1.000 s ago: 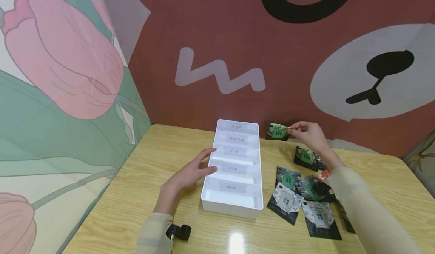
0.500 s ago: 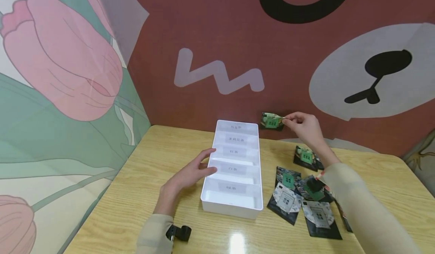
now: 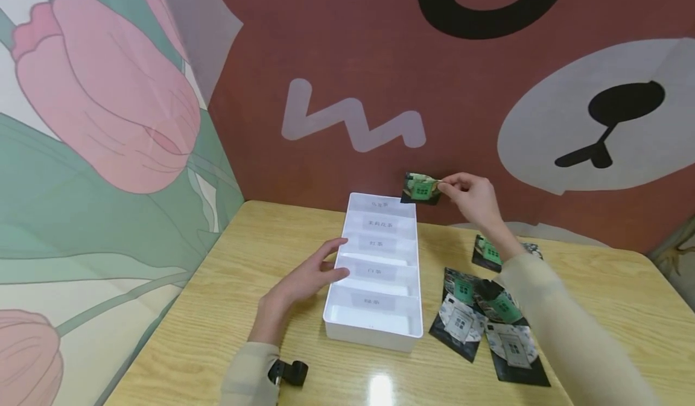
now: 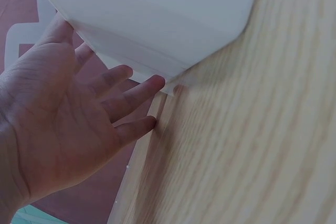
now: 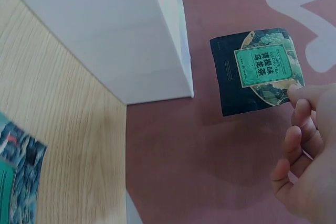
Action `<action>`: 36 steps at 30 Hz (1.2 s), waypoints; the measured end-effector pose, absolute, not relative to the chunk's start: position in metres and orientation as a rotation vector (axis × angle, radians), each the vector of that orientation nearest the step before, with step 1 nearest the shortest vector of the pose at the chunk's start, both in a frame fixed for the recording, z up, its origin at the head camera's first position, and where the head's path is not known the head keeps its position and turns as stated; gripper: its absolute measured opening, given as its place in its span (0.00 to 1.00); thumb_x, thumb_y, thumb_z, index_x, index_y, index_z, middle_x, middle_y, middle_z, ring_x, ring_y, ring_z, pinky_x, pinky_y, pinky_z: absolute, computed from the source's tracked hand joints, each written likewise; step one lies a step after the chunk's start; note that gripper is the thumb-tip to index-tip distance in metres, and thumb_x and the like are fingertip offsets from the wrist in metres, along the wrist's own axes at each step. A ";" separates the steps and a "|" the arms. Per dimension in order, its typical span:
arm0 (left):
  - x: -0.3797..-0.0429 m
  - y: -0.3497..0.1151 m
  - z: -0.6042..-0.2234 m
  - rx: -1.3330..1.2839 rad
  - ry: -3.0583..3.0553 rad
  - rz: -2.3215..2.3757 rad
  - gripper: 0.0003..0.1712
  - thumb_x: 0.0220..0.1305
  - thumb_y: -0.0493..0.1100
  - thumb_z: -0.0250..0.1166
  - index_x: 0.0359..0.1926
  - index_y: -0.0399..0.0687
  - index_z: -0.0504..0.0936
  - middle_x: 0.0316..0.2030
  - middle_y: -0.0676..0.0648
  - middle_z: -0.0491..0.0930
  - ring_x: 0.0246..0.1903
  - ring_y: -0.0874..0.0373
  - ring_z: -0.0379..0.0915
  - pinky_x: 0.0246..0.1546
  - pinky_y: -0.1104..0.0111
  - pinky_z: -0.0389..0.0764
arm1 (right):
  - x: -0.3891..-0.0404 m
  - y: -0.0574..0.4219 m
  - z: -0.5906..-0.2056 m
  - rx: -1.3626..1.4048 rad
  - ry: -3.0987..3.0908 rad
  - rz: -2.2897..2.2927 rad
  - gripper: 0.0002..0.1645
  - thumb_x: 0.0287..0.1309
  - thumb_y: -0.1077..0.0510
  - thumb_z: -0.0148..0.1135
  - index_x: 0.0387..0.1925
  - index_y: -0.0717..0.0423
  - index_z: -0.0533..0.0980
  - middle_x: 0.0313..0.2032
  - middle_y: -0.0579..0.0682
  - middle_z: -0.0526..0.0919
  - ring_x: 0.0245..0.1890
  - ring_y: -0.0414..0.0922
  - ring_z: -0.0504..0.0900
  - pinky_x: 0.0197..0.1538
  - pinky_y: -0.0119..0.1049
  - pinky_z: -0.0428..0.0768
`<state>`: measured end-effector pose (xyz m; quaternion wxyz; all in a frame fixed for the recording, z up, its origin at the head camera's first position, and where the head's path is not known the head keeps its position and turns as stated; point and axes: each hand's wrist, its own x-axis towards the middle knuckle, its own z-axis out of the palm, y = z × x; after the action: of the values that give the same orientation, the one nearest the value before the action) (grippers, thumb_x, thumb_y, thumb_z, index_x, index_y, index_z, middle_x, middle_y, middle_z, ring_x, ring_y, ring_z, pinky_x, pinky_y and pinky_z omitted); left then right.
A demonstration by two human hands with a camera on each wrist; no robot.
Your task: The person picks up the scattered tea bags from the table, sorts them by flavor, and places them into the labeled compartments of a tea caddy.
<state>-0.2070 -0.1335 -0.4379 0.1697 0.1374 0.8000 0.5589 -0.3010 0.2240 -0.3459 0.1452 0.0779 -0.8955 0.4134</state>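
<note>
A dark tea sachet with a green label [image 5: 262,66] hangs by its corner between the thumb and fingers of my right hand [image 3: 473,199]. In the head view this sachet [image 3: 420,189] is at the far right corner of the white divided box [image 3: 374,336], overlapping its rim in the picture. The box has a row of labelled compartments, the farthest one beside the sachet. My left hand [image 3: 306,278] rests against the box's left side, thumb and index at the rim. In the left wrist view its fingers [image 4: 134,100] are spread and relaxed beside the box wall.
Right of the box lie several more sachets: two whitish ones [image 3: 460,323] in front, green-labelled ones [image 3: 505,307] behind them, and another green one [image 3: 487,253] farther back, partly covered by my right arm. The wooden table [image 3: 217,309] meets a painted wall [image 3: 326,171].
My right hand has carried the sachet left and upward, from beyond the box's right side to its far right corner. My left hand keeps its place.
</note>
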 end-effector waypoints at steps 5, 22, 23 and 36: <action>-0.206 -0.134 -0.436 0.392 2.264 1.579 0.38 0.68 0.56 0.64 0.72 0.81 0.56 0.72 0.59 0.60 0.68 0.48 0.66 0.64 0.48 0.70 | -0.305 0.215 -0.344 0.229 -2.563 1.211 0.21 0.66 0.41 0.61 0.45 0.52 0.84 0.23 0.45 0.78 0.23 0.47 0.73 0.23 0.37 0.66; -0.206 -0.136 -0.433 0.375 2.291 1.568 0.37 0.67 0.57 0.64 0.72 0.81 0.56 0.74 0.59 0.56 0.68 0.47 0.66 0.66 0.47 0.69 | -0.320 0.185 -0.354 0.174 -2.580 1.355 0.19 0.65 0.42 0.62 0.44 0.52 0.84 0.31 0.60 0.82 0.30 0.55 0.77 0.26 0.37 0.69; -0.206 -0.136 -0.433 0.376 2.294 1.566 0.38 0.67 0.57 0.64 0.72 0.81 0.56 0.74 0.58 0.56 0.68 0.47 0.66 0.66 0.47 0.69 | -0.320 0.184 -0.355 0.176 -2.583 1.354 0.19 0.66 0.42 0.62 0.44 0.52 0.84 0.31 0.60 0.82 0.30 0.54 0.77 0.26 0.36 0.69; -0.205 -0.135 -0.431 0.367 2.302 1.565 0.38 0.67 0.56 0.64 0.72 0.81 0.56 0.74 0.59 0.56 0.68 0.47 0.65 0.66 0.46 0.68 | -0.327 0.179 -0.366 0.090 -2.531 1.430 0.16 0.64 0.44 0.65 0.42 0.52 0.85 0.27 0.54 0.83 0.33 0.58 0.79 0.25 0.36 0.70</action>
<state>-0.2054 -0.1347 -0.4312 0.1662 0.1289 0.8085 0.5497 -0.3272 0.1791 -0.3661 0.1164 0.0308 -0.8642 0.4885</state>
